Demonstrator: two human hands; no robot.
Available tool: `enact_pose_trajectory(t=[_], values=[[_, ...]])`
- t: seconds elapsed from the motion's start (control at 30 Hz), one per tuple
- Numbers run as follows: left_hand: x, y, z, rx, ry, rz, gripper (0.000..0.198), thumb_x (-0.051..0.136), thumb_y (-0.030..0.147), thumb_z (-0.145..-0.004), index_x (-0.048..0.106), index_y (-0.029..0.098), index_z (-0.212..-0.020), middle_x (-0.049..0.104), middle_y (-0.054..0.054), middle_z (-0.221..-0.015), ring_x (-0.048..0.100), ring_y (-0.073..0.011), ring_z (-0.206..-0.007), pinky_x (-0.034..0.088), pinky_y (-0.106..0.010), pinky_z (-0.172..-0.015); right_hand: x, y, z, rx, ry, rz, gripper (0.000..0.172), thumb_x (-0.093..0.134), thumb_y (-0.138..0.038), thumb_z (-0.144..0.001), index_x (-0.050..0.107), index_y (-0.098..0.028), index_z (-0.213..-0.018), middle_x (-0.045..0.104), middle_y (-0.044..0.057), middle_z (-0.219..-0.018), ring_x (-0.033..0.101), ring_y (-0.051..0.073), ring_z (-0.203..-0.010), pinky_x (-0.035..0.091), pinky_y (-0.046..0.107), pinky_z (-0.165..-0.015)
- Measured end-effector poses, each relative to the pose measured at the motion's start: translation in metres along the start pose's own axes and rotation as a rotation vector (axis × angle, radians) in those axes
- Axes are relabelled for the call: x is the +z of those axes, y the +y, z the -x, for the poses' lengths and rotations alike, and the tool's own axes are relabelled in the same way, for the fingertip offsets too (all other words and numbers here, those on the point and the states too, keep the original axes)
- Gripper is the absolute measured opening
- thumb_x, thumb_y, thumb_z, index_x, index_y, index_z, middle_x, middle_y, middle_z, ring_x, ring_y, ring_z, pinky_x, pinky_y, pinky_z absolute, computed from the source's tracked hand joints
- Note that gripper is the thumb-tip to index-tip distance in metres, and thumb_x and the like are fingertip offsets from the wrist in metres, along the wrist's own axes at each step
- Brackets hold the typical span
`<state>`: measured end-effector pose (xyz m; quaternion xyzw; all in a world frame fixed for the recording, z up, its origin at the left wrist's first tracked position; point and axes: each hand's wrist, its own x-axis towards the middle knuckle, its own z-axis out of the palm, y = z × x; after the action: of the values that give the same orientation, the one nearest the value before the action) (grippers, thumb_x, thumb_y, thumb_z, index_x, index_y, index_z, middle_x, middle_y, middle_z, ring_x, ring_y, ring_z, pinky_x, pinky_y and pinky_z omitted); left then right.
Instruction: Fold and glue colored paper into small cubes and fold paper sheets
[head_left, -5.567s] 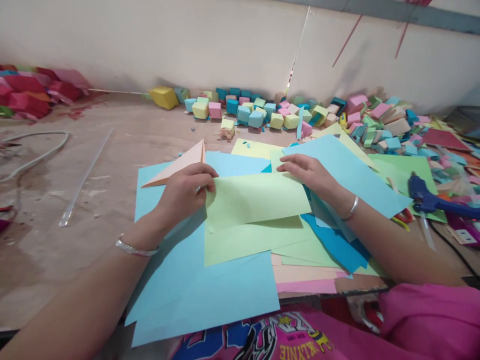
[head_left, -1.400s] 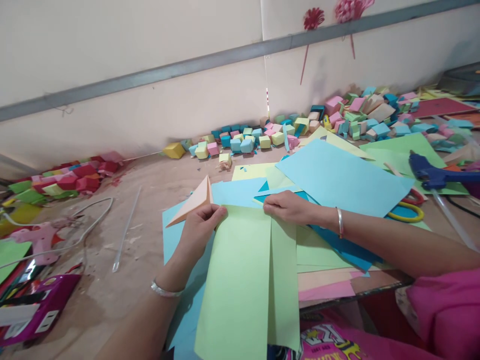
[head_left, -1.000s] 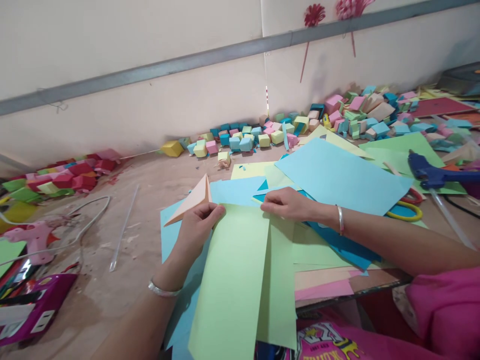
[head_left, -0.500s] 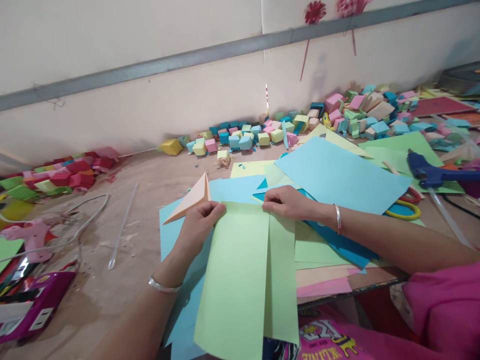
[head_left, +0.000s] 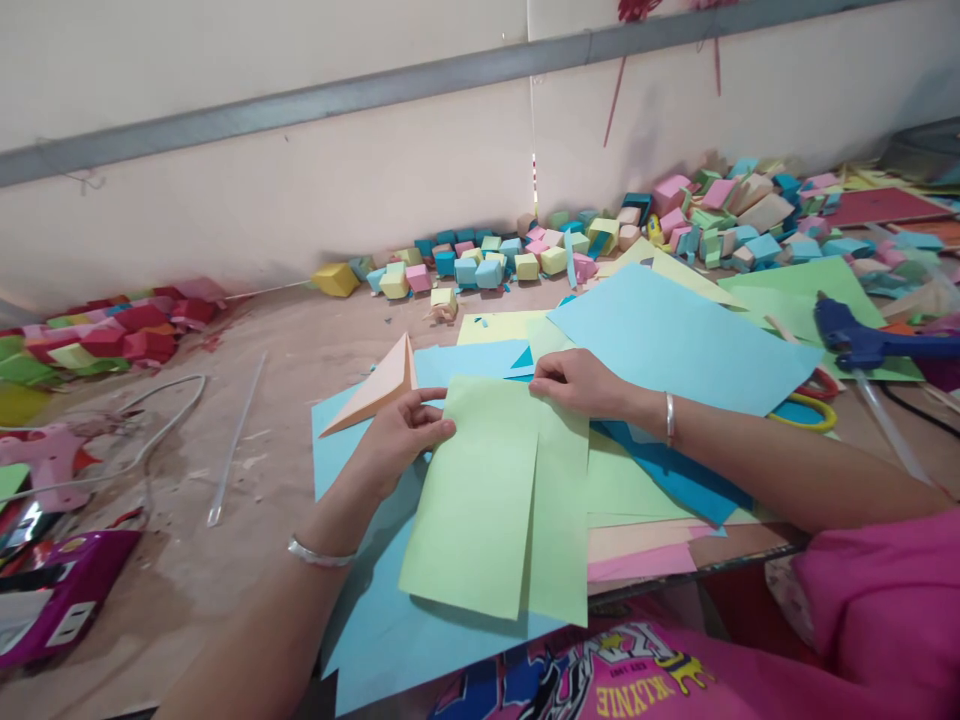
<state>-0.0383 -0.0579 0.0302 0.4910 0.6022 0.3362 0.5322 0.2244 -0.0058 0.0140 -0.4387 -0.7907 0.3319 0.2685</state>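
A light green sheet (head_left: 472,500) lies partly over another light green piece (head_left: 562,510), above blue paper (head_left: 375,610). My left hand (head_left: 405,435) pinches the front sheet's upper left edge between thumb and fingers. At the top right of that sheet, my right hand (head_left: 574,383) is closed on the green paper with thumb and forefinger. A folded peach paper piece (head_left: 379,385) stands just beyond my left hand. To the right of my right hand is a large light blue sheet (head_left: 682,340).
Small paper cubes (head_left: 487,272) line the wall, with red and pink ones (head_left: 142,330) at the left. A blue glue gun (head_left: 862,340) and yellow-handled scissors (head_left: 814,412) lie right. At left are a pink glue gun (head_left: 52,465), a purple box (head_left: 82,590) and a clear stick (head_left: 236,440).
The green paper's lower end has moved up and away from me, and now sits over the blue paper. My left hand has shifted slightly down the paper's left edge, its fingers less curled.
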Motion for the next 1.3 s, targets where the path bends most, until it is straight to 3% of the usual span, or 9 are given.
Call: enact_pose_trajectory(t=[0.17,0.23,0.33,0.47,0.73,0.8,0.9,1.3], values=[[0.001,-0.005,-0.004,0.126,0.104,-0.082,0.045,0.079,0.025,-0.056,0.051,0.020,-0.091,0.062,0.004,-0.070,0.058,-0.0121,-0.061,0.043,-0.023,-0.057,0.001,0.003,-0.001,-0.022,0.017,0.104,0.022,0.054,-0.027,-0.082,0.051,-0.018,-0.063,0.054,-0.002,-0.062,0.045,0.010,-0.061,0.031,0.025,-0.062],[0.003,-0.007,-0.005,0.233,0.153,-0.220,0.033,0.074,0.023,-0.058,0.049,0.020,-0.080,0.061,0.004,-0.070,0.060,-0.0134,-0.063,0.047,-0.025,-0.060,0.001,0.006,-0.002,-0.038,0.023,0.148,0.020,0.054,-0.026,-0.083,0.052,-0.018,-0.065,0.054,-0.002,-0.063,0.046,0.010,-0.061,0.030,0.025,-0.062],[0.005,-0.009,-0.006,0.390,0.129,-0.534,0.005,0.060,0.019,-0.066,0.056,0.020,-0.069,0.063,0.001,-0.071,0.060,-0.0159,-0.068,0.048,-0.028,-0.064,0.002,0.012,-0.003,-0.077,0.021,0.234,0.020,0.054,-0.024,-0.084,0.052,-0.018,-0.066,0.054,-0.002,-0.063,0.044,0.011,-0.060,0.028,0.025,-0.060],[0.002,-0.011,-0.007,0.534,0.101,-0.783,0.016,0.055,0.016,-0.071,0.069,0.020,-0.074,0.068,-0.004,-0.089,0.060,-0.0171,-0.075,0.046,-0.030,-0.068,0.004,0.016,-0.003,-0.096,0.007,0.334,0.020,0.053,-0.025,-0.085,0.052,-0.018,-0.066,0.055,0.000,-0.065,0.044,0.012,-0.060,0.026,0.026,-0.059],[0.005,-0.009,-0.003,0.450,0.030,-0.831,0.021,0.052,0.023,-0.084,0.073,0.019,-0.084,0.061,-0.005,-0.087,0.056,-0.0157,-0.073,0.045,-0.030,-0.069,0.006,0.020,-0.001,-0.114,0.010,0.376,0.018,0.055,-0.025,-0.085,0.055,-0.018,-0.069,0.057,0.000,-0.064,0.045,0.012,-0.060,0.025,0.027,-0.059],[0.006,-0.007,-0.001,0.427,0.014,-0.846,0.015,0.064,0.030,-0.080,0.071,0.019,-0.086,0.058,-0.005,-0.087,0.055,-0.0160,-0.074,0.045,-0.030,-0.069,0.006,0.020,-0.001,-0.113,0.012,0.384,0.018,0.055,-0.026,-0.085,0.056,-0.018,-0.069,0.057,0.000,-0.064,0.045,0.012,-0.059,0.025,0.027,-0.058],[0.005,-0.006,0.001,0.398,-0.018,-0.876,0.022,0.075,0.029,-0.071,0.069,0.020,-0.090,0.055,-0.004,-0.090,0.054,-0.0163,-0.077,0.046,-0.031,-0.071,0.005,0.020,-0.001,-0.107,-0.003,0.406,0.018,0.054,-0.027,-0.085,0.058,-0.018,-0.070,0.059,0.001,-0.065,0.047,0.013,-0.060,0.026,0.027,-0.058],[-0.011,0.000,0.001,0.339,-0.192,-0.933,0.037,0.075,0.023,-0.072,0.069,0.024,-0.109,0.051,-0.003,-0.091,0.052,-0.0166,-0.078,0.042,-0.032,-0.071,0.005,0.017,0.001,-0.094,-0.032,0.519,0.018,0.053,-0.027,-0.087,0.060,-0.017,-0.073,0.062,0.002,-0.069,0.049,0.014,-0.064,0.026,0.028,-0.059]])
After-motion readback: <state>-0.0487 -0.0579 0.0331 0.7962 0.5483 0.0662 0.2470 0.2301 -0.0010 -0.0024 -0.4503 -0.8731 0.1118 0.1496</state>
